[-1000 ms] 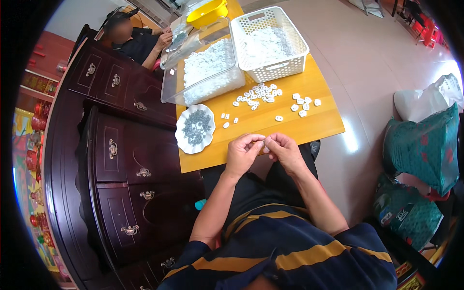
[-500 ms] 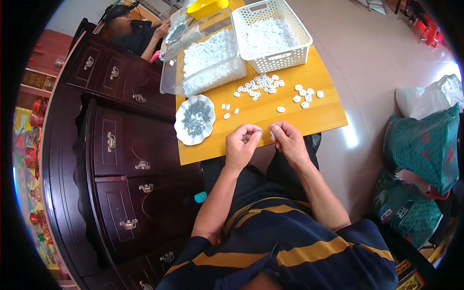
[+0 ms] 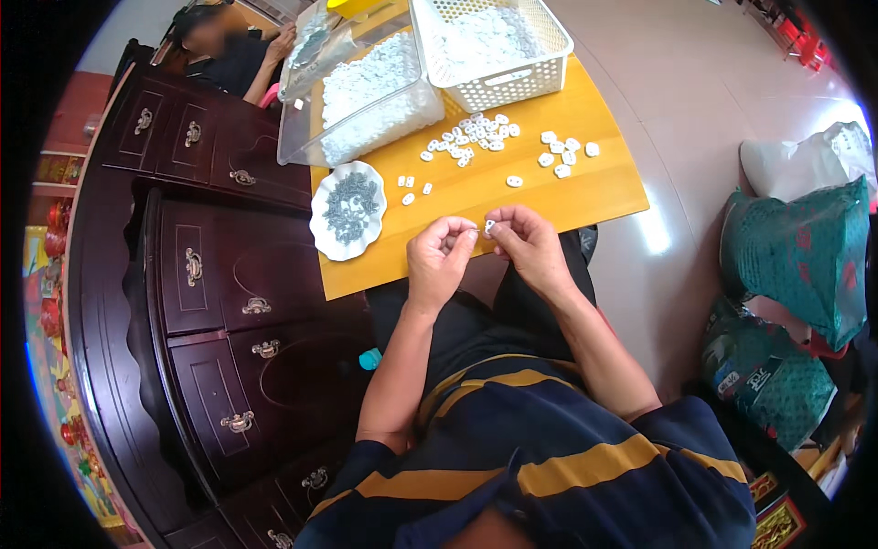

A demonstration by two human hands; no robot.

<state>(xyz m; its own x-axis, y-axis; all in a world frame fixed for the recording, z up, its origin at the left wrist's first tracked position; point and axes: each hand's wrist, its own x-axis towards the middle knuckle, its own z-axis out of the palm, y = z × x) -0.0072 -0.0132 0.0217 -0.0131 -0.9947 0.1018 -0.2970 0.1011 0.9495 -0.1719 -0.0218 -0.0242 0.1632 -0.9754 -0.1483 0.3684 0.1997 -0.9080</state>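
Over the near edge of the wooden table, my two hands meet with fingertips close together. My right hand pinches a small white plastic piece with holes between thumb and forefinger. My left hand has its thumb and forefinger pressed together beside that piece; what they grip is too small to make out. To the left, a white scalloped dish holds many tiny grey parts. A single white piece lies just beyond my right hand, and a loose cluster of similar pieces is farther back.
A clear tub and a white perforated basket, both full of white pieces, stand at the back. Several pieces lie at the right. Dark drawers border the left. Stuffed sacks stand right. Another person sits far left.
The white piece in my right hand has turned and now shows its holes. My fingertips have come closer together. The whole view has shifted slightly, with the table appearing higher and farther left.
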